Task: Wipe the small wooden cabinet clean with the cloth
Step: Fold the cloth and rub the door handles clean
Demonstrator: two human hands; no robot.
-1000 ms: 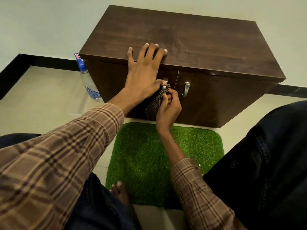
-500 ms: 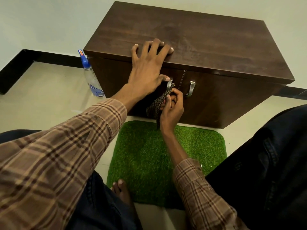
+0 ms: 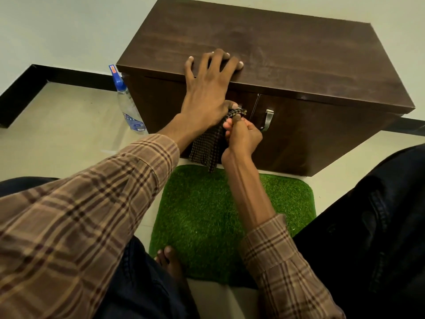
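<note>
A small dark wooden cabinet (image 3: 287, 56) stands on the floor against the wall, its two front doors closed. My left hand (image 3: 207, 88) lies spread over its front top edge, fingers on the top, thumb down on the left door. My right hand (image 3: 242, 134) grips a dark checked cloth (image 3: 207, 143) and presses it around the left door's metal handle, which is mostly hidden. The right door's metal handle (image 3: 268, 119) is bare. The cloth's loose end hangs down in front of the left door.
A clear spray bottle (image 3: 128, 107) with a blue top stands on the floor at the cabinet's left side. A green artificial-grass mat (image 3: 207, 215) lies in front of the cabinet. My knees flank it, and toes (image 3: 169, 256) rest on its near edge.
My right hand has shifted with the cloth up and to the right along the left door, to the handle. My left hand stays on the top edge. The view has drifted slightly.
</note>
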